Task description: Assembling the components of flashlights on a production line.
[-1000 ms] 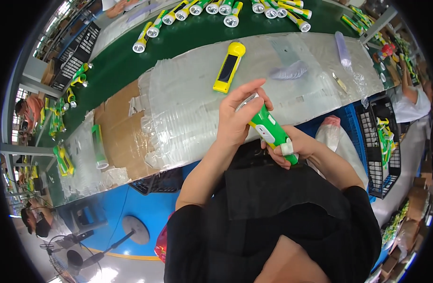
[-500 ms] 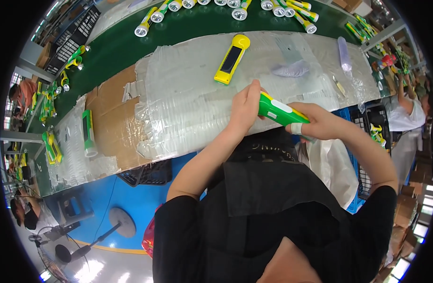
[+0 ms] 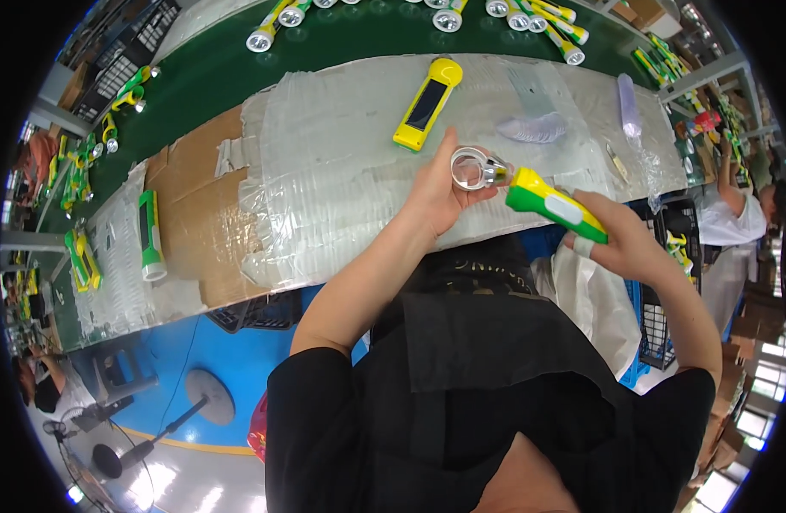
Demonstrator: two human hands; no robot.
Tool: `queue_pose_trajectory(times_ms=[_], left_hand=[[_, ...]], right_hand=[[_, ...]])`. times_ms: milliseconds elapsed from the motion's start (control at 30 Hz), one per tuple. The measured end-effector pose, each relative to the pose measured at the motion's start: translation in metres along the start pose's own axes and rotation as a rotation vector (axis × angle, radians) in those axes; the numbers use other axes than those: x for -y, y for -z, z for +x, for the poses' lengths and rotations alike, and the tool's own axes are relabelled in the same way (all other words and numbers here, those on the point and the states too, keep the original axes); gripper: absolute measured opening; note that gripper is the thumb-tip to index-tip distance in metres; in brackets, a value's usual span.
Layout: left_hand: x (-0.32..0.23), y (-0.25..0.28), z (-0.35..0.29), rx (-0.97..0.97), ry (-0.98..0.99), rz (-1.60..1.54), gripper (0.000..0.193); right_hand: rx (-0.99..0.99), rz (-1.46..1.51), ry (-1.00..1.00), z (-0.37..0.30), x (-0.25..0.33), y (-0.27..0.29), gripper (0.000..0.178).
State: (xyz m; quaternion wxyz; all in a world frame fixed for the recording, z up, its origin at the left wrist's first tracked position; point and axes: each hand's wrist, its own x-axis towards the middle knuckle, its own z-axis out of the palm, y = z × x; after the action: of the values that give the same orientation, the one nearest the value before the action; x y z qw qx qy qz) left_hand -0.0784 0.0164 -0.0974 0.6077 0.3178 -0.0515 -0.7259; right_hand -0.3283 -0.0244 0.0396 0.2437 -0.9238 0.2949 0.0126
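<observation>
My left hand (image 3: 436,195) holds a clear ring with a silvery reflector (image 3: 493,171) at its edge, gripped against the palm and fingers. My right hand (image 3: 622,238) is wrapped around the rear of a green and yellow flashlight body (image 3: 554,203), tilted with its front end toward the left hand. Between the reflector and that front end there is a small gap, and I cannot tell if anything links them. Beyond my hands, on the plastic-covered work surface (image 3: 342,162), lies a yellow flashlight with a dark panel (image 3: 427,104).
Stacked clear lenses (image 3: 534,128), a small knife (image 3: 617,162) and a bagged lens stack (image 3: 627,103) lie to the right. One green flashlight (image 3: 150,235) is at the left. Several flashlights (image 3: 449,19) line the green bench (image 3: 342,43) behind. A white sack (image 3: 594,299) hangs below the right forearm.
The reflector end, earlier hidden in my left hand against the body, is now apart from it. My right hand has moved right with the body. The view has shifted slightly.
</observation>
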Motion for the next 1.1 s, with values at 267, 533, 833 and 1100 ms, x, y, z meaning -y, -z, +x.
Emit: queue_pose_trajectory(times_ms=[267,533,833,1100], left_hand=[[0.016,0.002,0.003,0.015,0.046,-0.033,0.060],[0.008,0.015,-0.022,0.084,0.023,-0.148,0.061],[0.009,0.027,-0.019,0.127,0.018,-0.175,0.059],[0.007,0.020,-0.027,0.104,0.010,-0.139,0.059]], right_hand=[[-0.101,0.237,-0.272,-0.041,0.013,0.002,0.060],[-0.700,-0.061,-0.977,-0.111,-0.028,-0.110,0.049],[-0.534,-0.046,-1.224,-0.144,-0.165,-0.245,0.048],[-0.590,-0.017,-1.091,-0.130,-0.177,-0.278,0.038]])
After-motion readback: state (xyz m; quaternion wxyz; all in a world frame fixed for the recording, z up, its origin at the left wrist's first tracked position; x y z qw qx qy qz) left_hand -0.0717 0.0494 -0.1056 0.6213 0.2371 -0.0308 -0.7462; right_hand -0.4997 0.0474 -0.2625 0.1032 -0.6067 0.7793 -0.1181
